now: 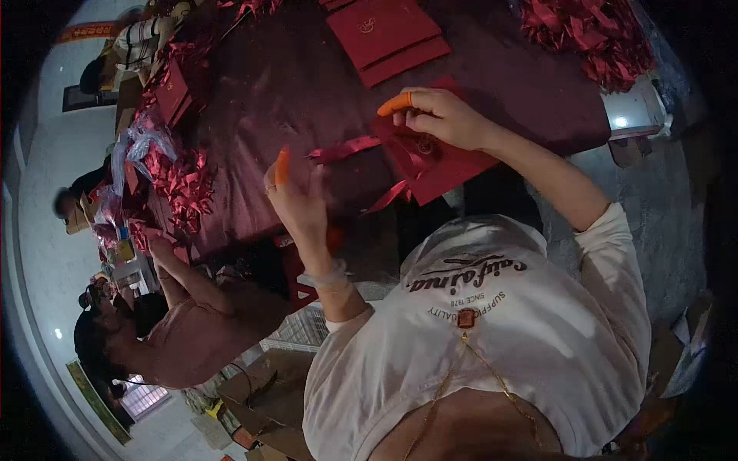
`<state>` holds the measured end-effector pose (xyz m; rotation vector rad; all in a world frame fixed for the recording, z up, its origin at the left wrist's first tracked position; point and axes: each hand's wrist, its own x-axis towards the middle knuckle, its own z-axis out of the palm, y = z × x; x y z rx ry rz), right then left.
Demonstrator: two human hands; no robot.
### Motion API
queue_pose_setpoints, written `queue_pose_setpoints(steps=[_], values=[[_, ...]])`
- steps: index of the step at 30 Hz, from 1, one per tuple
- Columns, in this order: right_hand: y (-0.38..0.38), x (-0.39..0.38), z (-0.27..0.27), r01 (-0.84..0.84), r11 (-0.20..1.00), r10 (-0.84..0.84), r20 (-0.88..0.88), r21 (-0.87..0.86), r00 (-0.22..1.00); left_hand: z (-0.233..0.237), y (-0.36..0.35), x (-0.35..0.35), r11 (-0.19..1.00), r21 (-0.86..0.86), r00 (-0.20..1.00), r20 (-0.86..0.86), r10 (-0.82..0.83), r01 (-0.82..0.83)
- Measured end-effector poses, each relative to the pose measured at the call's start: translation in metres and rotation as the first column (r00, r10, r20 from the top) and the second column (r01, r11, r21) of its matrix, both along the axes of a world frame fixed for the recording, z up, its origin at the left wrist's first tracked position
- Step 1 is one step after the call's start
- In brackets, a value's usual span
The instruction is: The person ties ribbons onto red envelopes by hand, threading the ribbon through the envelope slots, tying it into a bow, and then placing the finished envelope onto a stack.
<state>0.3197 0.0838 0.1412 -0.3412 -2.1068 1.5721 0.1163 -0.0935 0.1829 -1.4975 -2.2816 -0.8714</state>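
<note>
A flat red gift bag (453, 168) with a gold emblem lies at the table's near edge. Over its upper part is my right hand (446, 119), an orange finger cot on one finger and the fingers bent together. What they may pinch is hidden. To the left my left hand (296, 203) is raised with its fingers apart, partly blurred, an orange cot on the index finger. It holds nothing that I can see. Between my hands, a shiny red ribbon (346, 149) extends left from the bag. Another ribbon end (388, 197) hangs at its lower corner.
A stack of red gift bags (384, 34) lies across the dark red tablecloth (257, 115). A heap of red ribbons (592, 42) is at the far right, more ribbons (181, 180) at the left. A co-worker (200, 330) sits at the left with arms at the table.
</note>
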Motion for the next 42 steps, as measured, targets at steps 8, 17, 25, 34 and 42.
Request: queue_pose_setpoints(steps=[8, 17, 25, 34, 42], values=[[0.000, -0.001, 0.004, 0.008, 1.000, -0.009, 0.020, 0.016, 1.000, 0.002, -0.022, 0.079, 0.928, -0.184, 0.939, 0.180, -0.292, 0.324], [0.001, -0.005, 0.000, 0.034, 0.999, -0.035, 0.022, 0.039, 0.999, -0.022, -0.052, 0.078, 0.911, -0.243, 0.915, 0.317, -0.249, 0.332], [0.000, 0.005, 0.010, -0.026, 0.994, 0.025, -0.011, -0.108, 1.000, -0.015, -0.041, 0.084, 0.911, -0.141, 0.770, 0.592, -0.236, 0.387], [-0.054, 0.080, 0.035, -0.282, 0.525, -0.138, 0.408, 0.803, 0.902, -0.018, -0.059, 0.068, 0.996, -0.013, 0.779, 0.624, -0.062, 0.090], [0.022, 0.031, 0.113, 0.616, 0.619, -0.539, -0.307, 0.487, 0.785, -0.011, 0.000, 0.069, 0.943, 0.333, 0.853, 0.488, -0.184, 0.013]])
